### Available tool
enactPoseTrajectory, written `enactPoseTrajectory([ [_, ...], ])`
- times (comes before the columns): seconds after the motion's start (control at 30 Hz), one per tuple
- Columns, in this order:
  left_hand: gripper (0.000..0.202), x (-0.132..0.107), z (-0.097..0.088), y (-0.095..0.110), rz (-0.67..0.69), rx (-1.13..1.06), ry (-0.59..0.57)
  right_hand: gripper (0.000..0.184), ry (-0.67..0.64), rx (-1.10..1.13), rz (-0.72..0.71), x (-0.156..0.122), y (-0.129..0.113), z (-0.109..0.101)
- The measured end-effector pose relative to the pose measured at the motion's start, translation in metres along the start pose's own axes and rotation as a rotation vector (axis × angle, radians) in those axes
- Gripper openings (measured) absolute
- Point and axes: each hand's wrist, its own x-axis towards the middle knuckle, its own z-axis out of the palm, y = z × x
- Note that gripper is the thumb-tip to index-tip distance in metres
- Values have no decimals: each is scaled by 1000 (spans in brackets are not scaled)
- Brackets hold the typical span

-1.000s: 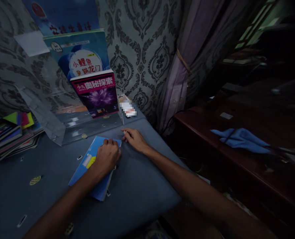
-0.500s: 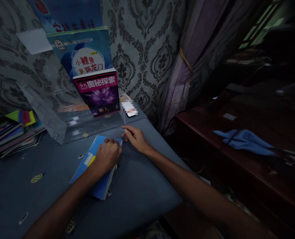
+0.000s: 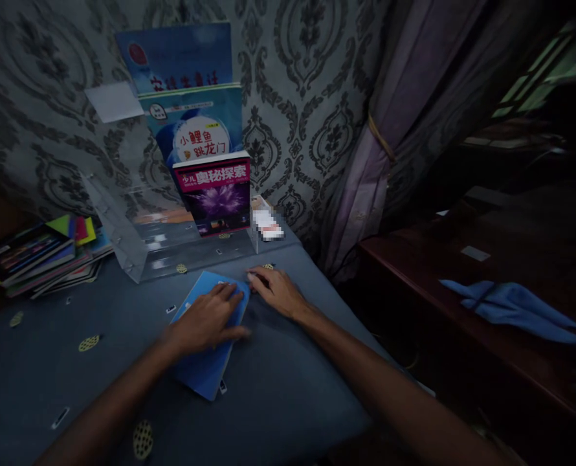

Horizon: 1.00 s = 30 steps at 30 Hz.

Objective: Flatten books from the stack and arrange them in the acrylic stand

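A thin blue book (image 3: 205,369) lies flat on the blue patterned cloth (image 3: 278,388). My left hand (image 3: 208,320) rests flat on its cover, fingers stretched out. My right hand (image 3: 278,291) sits at the book's far right corner, fingertips curled against the edge. Behind them a clear acrylic stand (image 3: 137,243) holds upright books: a purple-and-pink one (image 3: 215,194) in front, a blue-and-white one (image 3: 195,126) behind it and a taller blue one (image 3: 176,55) at the back.
A stack of colourful books (image 3: 45,252) lies at the left. A small white-and-red pack (image 3: 267,223) sits beside the stand. To the right stands a dark wooden table (image 3: 463,304) with a blue rag (image 3: 506,304). A purple curtain (image 3: 389,123) hangs by the patterned wall.
My left hand has gone from a closed fist on the book to lying flat with fingers out. The view has shifted, so everything sits further right and lower.
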Motion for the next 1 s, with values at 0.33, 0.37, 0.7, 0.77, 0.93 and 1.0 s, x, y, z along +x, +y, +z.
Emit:
enactPoseTrajectory([
  [0.33,98,-80,34,-19,154,-83,-155,29,14,-77,-23,0,1,2],
  [0.37,95,-81,37,-16,156,-66,-116,29,18,-82,-33,1,2,4],
  [0.7,73,-42,67,3,-58,136,228,31,-50,-142,-152,34,27,26],
  [0.77,72,-31,68,7,-104,149,243,32,-61,-145,-173,40,29,28],
  [0.93,70,-14,64,12,-165,133,232,33,-106,-165,-186,50,32,29],
  [1.0,71,-13,53,12,-160,111,221,33,-114,-173,-199,50,32,29],
])
